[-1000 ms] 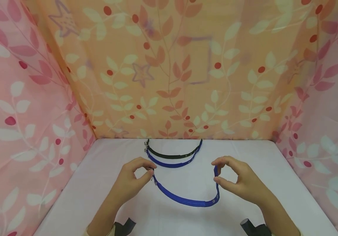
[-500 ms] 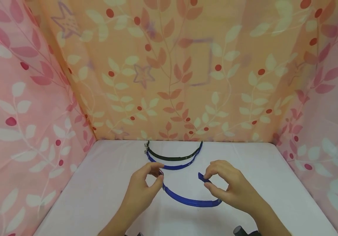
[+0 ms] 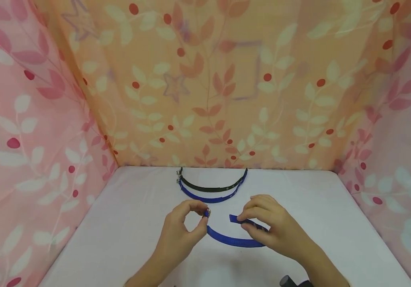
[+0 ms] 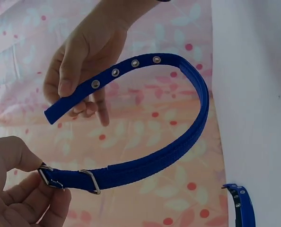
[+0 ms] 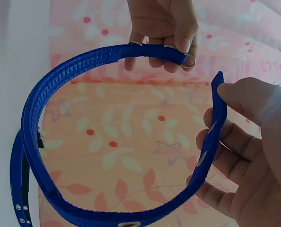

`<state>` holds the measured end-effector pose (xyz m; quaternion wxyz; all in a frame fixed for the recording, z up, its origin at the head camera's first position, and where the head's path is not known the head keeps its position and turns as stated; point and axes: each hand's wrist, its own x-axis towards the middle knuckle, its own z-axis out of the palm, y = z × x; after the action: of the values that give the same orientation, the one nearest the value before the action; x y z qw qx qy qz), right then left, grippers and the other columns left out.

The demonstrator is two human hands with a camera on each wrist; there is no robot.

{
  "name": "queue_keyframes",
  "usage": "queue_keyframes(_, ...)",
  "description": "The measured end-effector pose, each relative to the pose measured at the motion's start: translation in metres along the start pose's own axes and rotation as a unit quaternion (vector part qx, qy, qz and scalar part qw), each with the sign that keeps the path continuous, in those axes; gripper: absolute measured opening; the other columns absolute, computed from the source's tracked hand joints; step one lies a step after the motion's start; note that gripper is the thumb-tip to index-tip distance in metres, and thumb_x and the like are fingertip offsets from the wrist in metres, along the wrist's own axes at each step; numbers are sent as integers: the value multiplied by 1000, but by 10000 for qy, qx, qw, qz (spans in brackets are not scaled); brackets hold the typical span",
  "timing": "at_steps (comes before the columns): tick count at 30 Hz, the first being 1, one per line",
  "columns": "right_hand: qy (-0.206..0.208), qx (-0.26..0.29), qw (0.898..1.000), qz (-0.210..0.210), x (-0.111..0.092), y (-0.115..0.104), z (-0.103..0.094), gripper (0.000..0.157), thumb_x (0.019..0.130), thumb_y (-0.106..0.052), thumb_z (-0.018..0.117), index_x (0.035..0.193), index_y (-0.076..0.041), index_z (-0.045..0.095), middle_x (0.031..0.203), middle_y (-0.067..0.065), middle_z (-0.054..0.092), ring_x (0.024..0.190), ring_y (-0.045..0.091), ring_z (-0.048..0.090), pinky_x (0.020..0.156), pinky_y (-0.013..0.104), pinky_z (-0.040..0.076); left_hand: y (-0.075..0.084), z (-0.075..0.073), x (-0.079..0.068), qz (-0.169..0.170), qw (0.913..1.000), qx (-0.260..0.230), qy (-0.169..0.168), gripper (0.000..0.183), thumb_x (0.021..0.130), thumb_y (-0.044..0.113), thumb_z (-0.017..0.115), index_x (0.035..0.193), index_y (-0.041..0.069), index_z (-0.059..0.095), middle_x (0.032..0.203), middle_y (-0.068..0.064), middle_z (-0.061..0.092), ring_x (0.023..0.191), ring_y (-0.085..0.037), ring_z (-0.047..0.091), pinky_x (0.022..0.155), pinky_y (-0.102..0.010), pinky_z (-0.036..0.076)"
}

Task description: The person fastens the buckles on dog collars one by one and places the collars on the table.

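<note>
A blue pet collar (image 3: pixel 235 241) hangs in an open loop between both hands, low over the white table. My left hand (image 3: pixel 185 225) pinches its buckle end; in the left wrist view the metal buckle (image 4: pixel 45 176) lies at the fingertips, with a metal ring (image 4: pixel 91 182) farther along the strap. Thumb and fingers of my right hand (image 3: pixel 275 225) pinch the other end near its tip, which points toward the buckle across a short gap. Several metal eyelets (image 4: pixel 115 72) run along this end. In the right wrist view the padded band (image 5: pixel 36 97) curves round.
Two more collars lie curved at the back of the white table (image 3: pixel 137 207): a black one (image 3: pixel 207 190) and, just in front of it, a blue one (image 3: pixel 209 200). Patterned cloth walls (image 3: pixel 205 99) stand behind the table and on both sides.
Both hands have come closer together, the left moving right and the right moving left. The collar's loop has narrowed, and its free tip has turned from upright to pointing left at the buckle.
</note>
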<state>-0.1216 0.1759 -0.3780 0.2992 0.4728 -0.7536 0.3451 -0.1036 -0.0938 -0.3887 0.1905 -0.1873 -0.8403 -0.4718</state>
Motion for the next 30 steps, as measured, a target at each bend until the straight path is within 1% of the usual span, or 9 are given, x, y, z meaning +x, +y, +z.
queue_keyframes(4,-33,1,9999,-157,4,0,2,10,99,-25,70,107,-20,74,103,-9,66,104,19,57,102,24,40,1,-2,-1,484,9988,-43,-22,36,85,2,78,110,27,69,103,21,68,99,-2,63,93,-41,53)
queue_keyframes(6,-29,-18,9997,-228,5,0,3,10,99,-25,70,106,-20,75,103,-8,65,104,19,57,102,25,40,2,-2,0,782,9967,-181,-91,36,86,1,76,113,25,69,104,18,70,99,-4,64,93,-36,53)
queue_keyframes(10,-44,-75,9995,-317,6,-3,5,11,100,-27,69,106,-20,75,102,-8,65,105,20,57,104,25,40,4,3,0,1347,9891,-559,-210,36,87,-1,75,115,22,70,105,13,71,100,-8,65,89,-28,54)
queue_keyframes(12,-41,-92,9992,-387,6,-5,7,11,100,-26,69,105,-19,75,101,-8,65,105,20,58,106,26,40,4,5,-2,1551,9853,-674,-250,36,87,-1,75,115,21,70,106,12,71,99,-8,65,87,-27,55)
queue_keyframes(14,-27,-107,9989,-466,6,-6,9,10,99,-25,70,105,-19,75,101,-7,66,103,19,59,109,29,40,5,6,-4,1679,9827,-727,-286,35,87,-1,75,115,21,71,106,11,72,98,-8,64,86,-27,54)
queue_keyframes(18,26,-104,9980,-615,7,-10,11,9,98,-23,71,104,-16,74,99,-6,66,99,17,61,112,34,40,8,8,-9,1692,9820,-734,-409,34,88,0,75,114,21,71,105,12,71,97,-6,64,84,-28,53)
queue_keyframes(24,140,-120,9980,-611,10,-13,15,10,98,-23,71,101,-14,73,98,-4,67,96,15,62,112,34,41,7,7,-10,1487,9847,-756,-503,34,88,1,76,115,22,70,104,12,70,96,-6,63,84,-27,54)
queue_keyframes(26,214,-87,9976,-653,11,-14,15,10,99,-22,71,100,-12,73,97,-3,67,95,15,62,113,34,40,7,6,-9,1423,9850,-816,-526,33,88,1,76,114,21,70,104,11,70,96,-7,64,83,-27,55)
queue_keyframes(30,348,48,9960,-825,14,-16,17,11,98,-20,71,99,-9,73,95,0,67,93,18,62,114,33,39,8,5,-10,1182,9858,-1013,-623,32,89,2,76,114,21,71,104,12,71,96,-8,65,82,-27,57)
